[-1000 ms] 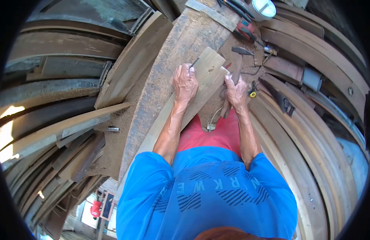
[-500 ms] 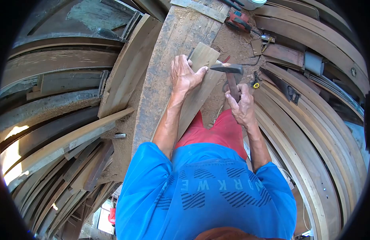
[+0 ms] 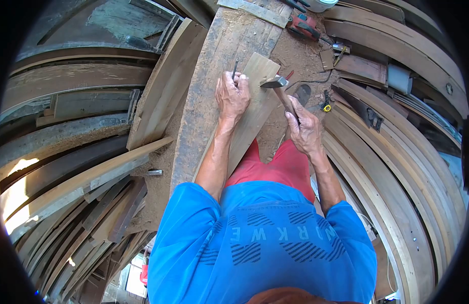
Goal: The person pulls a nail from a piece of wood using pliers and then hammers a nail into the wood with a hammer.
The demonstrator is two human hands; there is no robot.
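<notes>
Curved wooden boards (image 3: 391, 167) stack along the right; sunlight (image 3: 15, 195) falls on planks at left.

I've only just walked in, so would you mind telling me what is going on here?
Someone is at a worn wooden bench with a pale board on it. Their right hand grips a hammer, its head over the board; whether it touches, I can't tell. Their left hand holds a slim dark tool near the board's edge.
</notes>
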